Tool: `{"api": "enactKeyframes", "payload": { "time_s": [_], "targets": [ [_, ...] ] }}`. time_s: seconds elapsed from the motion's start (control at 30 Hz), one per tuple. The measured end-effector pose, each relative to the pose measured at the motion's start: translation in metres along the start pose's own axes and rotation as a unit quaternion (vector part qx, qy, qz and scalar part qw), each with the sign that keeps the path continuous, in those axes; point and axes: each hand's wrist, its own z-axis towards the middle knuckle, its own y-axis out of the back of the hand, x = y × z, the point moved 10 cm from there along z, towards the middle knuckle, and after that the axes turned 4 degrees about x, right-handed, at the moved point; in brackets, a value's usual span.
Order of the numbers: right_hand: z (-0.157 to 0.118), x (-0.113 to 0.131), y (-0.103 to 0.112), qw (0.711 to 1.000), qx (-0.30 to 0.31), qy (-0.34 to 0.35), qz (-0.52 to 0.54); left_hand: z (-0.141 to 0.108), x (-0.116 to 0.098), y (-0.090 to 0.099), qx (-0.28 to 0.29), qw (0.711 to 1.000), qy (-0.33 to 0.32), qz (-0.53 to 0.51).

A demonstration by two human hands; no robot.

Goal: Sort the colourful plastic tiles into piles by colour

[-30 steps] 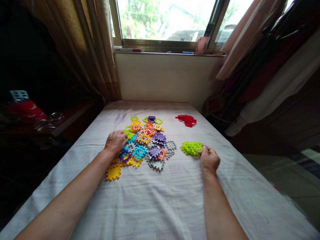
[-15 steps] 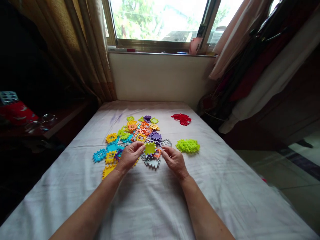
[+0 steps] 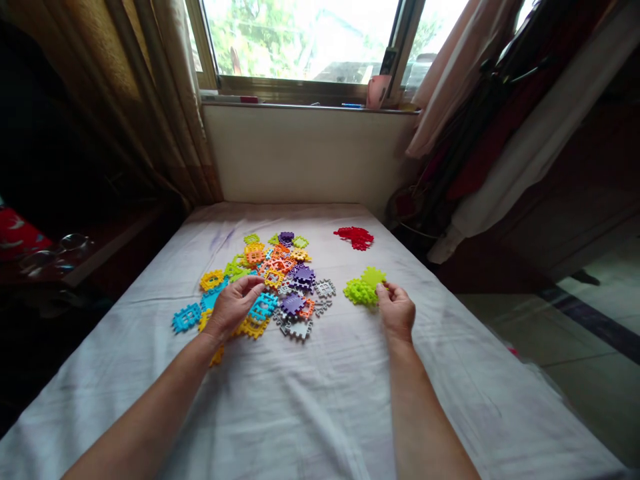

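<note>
My right hand (image 3: 397,310) pinches a lime-green interlocking plastic tile (image 3: 373,277) by its near edge, tilted up over the lime-green pile (image 3: 357,292). Over the left part of a mixed heap of toothed tiles, my left hand (image 3: 234,305) hovers with thumb and fingertips drawn together and no tile visible in them. Just beside its fingers are a blue tile (image 3: 263,306) and a yellow-orange window-frame tile (image 3: 273,278). Purple tiles (image 3: 293,305) and grey tiles (image 3: 301,328) lie between the two hands. Some yellow tiles are partly hidden under my left hand and wrist.
A separate pile of red tiles (image 3: 355,237) sits at the far right of the sheet-covered surface (image 3: 320,413). Beyond it are a wall and a window sill with a pink cup (image 3: 377,91). Clothes (image 3: 500,180) hang at the right; glasses (image 3: 75,243) rest at the left.
My right hand has moved right with the lime-green tile, from the middle of the heap to the green pile. My left hand has let go of that tile and shifted left.
</note>
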Motion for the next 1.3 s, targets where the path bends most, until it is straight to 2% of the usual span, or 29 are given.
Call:
{"api": "enactKeyframes", "payload": {
  "time_s": [0.07,0.1,0.2,0.27,0.37,0.57,0.7,0.8,0.9,1.0,1.1,1.17,1.23,1.3],
  "targets": [
    [0.009,-0.014,0.007,0.999,-0.010,-0.014,-0.043,0.010,0.011,0.028,-0.025,0.992,0.014,0.124],
    [0.011,-0.020,0.007,0.998,-0.009,-0.019,-0.053,0.015,0.017,0.040,-0.031,0.979,0.030,0.199],
    [0.012,-0.029,0.005,0.998,0.003,-0.027,-0.056,0.032,0.033,0.073,-0.040,0.954,0.058,0.292],
    [0.012,-0.034,0.002,0.998,0.012,-0.040,-0.046,0.043,0.040,0.084,-0.035,0.941,0.064,0.331],
    [0.011,-0.041,0.000,0.997,0.023,-0.068,-0.037,0.059,0.049,0.082,-0.003,0.921,0.064,0.385],
    [0.013,-0.042,0.004,0.997,0.008,-0.068,-0.047,0.080,0.063,0.058,0.096,0.886,0.063,0.449],
    [0.012,-0.037,0.007,0.997,-0.011,-0.065,-0.045,0.083,0.067,0.055,0.110,0.879,0.070,0.458],
    [0.010,-0.031,0.009,0.998,-0.020,-0.061,-0.012,0.078,0.062,0.059,0.087,0.897,0.067,0.429],
    [0.008,-0.020,0.012,0.999,-0.035,-0.040,0.008,0.070,0.052,0.067,0.041,0.927,0.059,0.368],
    [0.002,-0.004,0.013,0.999,-0.048,-0.007,0.000,0.058,0.039,0.074,-0.014,0.960,0.047,0.275],
    [-0.011,0.019,0.004,0.998,-0.036,0.041,-0.013,0.040,0.031,0.066,-0.051,0.987,0.044,0.148],
    [-0.026,0.038,-0.015,0.996,0.013,0.089,-0.008,0.024,0.029,0.050,-0.059,0.996,0.047,0.055],
    [-0.048,0.061,-0.042,0.984,0.103,0.147,0.008,0.007,0.027,0.026,-0.049,0.997,0.054,-0.028],
    [-0.077,0.080,-0.072,0.958,0.208,0.193,0.029,-0.010,0.023,0.002,-0.035,0.993,0.062,-0.089]
  ]
}}
